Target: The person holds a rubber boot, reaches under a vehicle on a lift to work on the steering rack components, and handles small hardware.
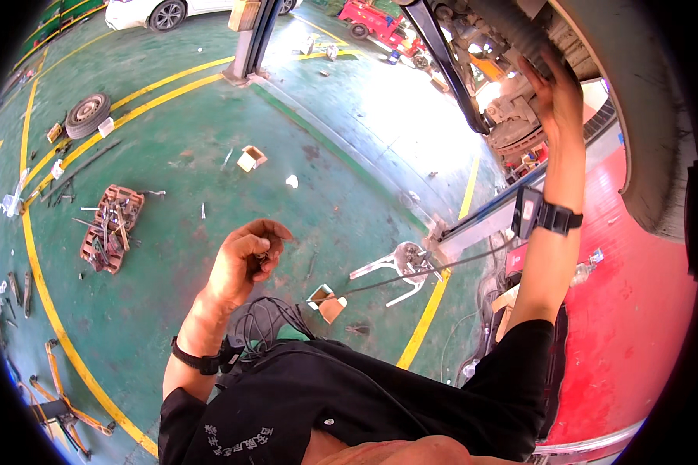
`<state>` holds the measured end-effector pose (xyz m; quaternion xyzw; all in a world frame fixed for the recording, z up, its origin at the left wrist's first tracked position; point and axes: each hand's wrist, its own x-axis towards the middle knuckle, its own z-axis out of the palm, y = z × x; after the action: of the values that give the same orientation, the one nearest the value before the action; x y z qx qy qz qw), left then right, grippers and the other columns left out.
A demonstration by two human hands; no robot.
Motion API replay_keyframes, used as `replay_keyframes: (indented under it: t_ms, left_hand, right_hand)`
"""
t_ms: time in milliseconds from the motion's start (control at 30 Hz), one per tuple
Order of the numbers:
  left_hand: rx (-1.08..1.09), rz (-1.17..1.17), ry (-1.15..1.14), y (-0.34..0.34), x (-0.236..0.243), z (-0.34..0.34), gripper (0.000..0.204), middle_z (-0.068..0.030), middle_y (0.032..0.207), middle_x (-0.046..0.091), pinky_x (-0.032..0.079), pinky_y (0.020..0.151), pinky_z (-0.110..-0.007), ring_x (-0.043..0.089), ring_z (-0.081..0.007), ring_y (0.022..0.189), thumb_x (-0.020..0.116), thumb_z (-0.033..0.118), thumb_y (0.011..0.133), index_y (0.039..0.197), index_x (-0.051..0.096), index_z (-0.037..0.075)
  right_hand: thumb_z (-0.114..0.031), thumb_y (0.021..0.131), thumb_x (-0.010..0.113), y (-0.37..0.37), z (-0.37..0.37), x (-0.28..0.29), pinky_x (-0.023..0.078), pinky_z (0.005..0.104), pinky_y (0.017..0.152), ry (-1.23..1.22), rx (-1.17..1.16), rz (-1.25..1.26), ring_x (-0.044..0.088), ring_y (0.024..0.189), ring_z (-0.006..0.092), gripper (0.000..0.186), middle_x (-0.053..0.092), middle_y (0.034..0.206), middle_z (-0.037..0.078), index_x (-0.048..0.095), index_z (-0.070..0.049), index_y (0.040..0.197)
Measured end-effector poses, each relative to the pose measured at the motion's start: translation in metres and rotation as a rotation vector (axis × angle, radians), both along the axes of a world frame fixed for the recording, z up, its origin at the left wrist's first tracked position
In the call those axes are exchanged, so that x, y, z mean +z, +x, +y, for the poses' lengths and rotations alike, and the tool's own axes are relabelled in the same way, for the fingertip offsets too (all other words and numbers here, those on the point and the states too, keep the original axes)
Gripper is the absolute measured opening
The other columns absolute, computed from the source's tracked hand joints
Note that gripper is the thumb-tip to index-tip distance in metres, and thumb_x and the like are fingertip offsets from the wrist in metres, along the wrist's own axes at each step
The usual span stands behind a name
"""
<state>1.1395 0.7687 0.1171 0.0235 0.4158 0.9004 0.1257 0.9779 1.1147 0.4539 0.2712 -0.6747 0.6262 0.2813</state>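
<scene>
At the upper right my right hand [560, 97] reaches up under a raised vehicle. Its thumb and fingers cup the lower end of a dark ribbed cylinder [513, 29], possibly a spring or a strut; some fingers are hidden. Close by, below that hand, are a rusty brake disc [516, 142] and a greyish metal hub part [512, 107]. My left hand [250, 260] hangs over the floor near the middle, fingers curled inward. Something small and dark seems to lie in its palm, too hidden to name.
A large tyre [651, 116] hangs at the right. Below stands a white stool [408, 260] with a round part on it. A tool crate [113, 229], a loose wheel [88, 115] and open boxes [251, 158] lie on the green floor. A lift post [253, 43] rises behind.
</scene>
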Motion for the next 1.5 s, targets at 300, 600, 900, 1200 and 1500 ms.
replay_keyframes:
  t_ms: [300, 600, 900, 1200, 1500]
  left_hand:
    - [0.105, -0.035, 0.02, 0.009, -0.01, -0.005, 0.038, -0.0051, 0.092, 0.053, 0.035, 0.053, -0.023, 0.048, -0.0107, 0.069, 0.039, -0.006, 0.077, 0.11, 0.055, 0.001]
    - [0.117, -0.083, -0.05, 0.015, -0.021, -0.01, 0.028, -0.0052, 0.099, 0.056, 0.037, 0.054, -0.022, 0.051, -0.0094, 0.071, 0.047, 0.0, 0.091, 0.118, 0.054, -0.001]
    - [0.079, -0.057, -0.045, 0.013, -0.025, -0.003, 0.02, -0.0052, 0.088, 0.06, 0.032, 0.045, -0.02, 0.049, -0.0081, 0.061, 0.049, 0.015, 0.103, 0.113, 0.055, -0.001]
    - [0.062, -0.077, -0.049, 0.007, -0.026, 0.004, 0.02, -0.0039, 0.083, 0.06, 0.032, 0.045, -0.021, 0.048, -0.0076, 0.058, 0.043, 0.012, 0.102, 0.106, 0.059, 0.0]
    - [0.027, -0.108, -0.073, 0.006, -0.03, 0.006, 0.022, -0.0028, 0.085, 0.059, 0.035, 0.049, -0.021, 0.049, -0.0082, 0.063, 0.043, 0.01, 0.099, 0.105, 0.061, 0.0]
  right_hand:
    - [-0.004, 0.087, 0.07, -0.066, -0.048, 0.004, 0.058, 0.0362, 0.086, 0.026, 0.151, 0.042, 0.066, 0.1, 0.023, 0.029, 0.066, 0.109, 0.011, 0.061, -0.001, 0.114]
    - [-0.004, 0.077, 0.08, -0.08, -0.058, 0.008, 0.058, 0.0352, 0.076, -0.043, -0.052, 0.182, 0.065, 0.096, 0.0224, 0.052, 0.063, 0.111, 0.009, 0.056, -0.008, 0.123]
    - [-0.001, 0.078, 0.08, -0.071, -0.065, 0.012, 0.061, 0.0351, 0.075, 0.044, -0.126, 0.136, 0.066, 0.099, 0.0241, 0.052, 0.063, 0.115, 0.013, 0.057, -0.004, 0.124]
    - [-0.012, 0.086, 0.075, -0.07, -0.077, 0.001, 0.06, 0.0389, 0.077, -0.033, -0.156, 0.072, 0.067, 0.103, 0.0258, 0.04, 0.064, 0.118, 0.012, 0.059, -0.004, 0.122]
    - [-0.012, 0.087, 0.073, -0.078, -0.076, -0.003, 0.059, 0.0375, 0.078, 0.0, -0.099, 0.021, 0.067, 0.098, 0.0239, 0.033, 0.065, 0.113, 0.011, 0.061, -0.004, 0.116]
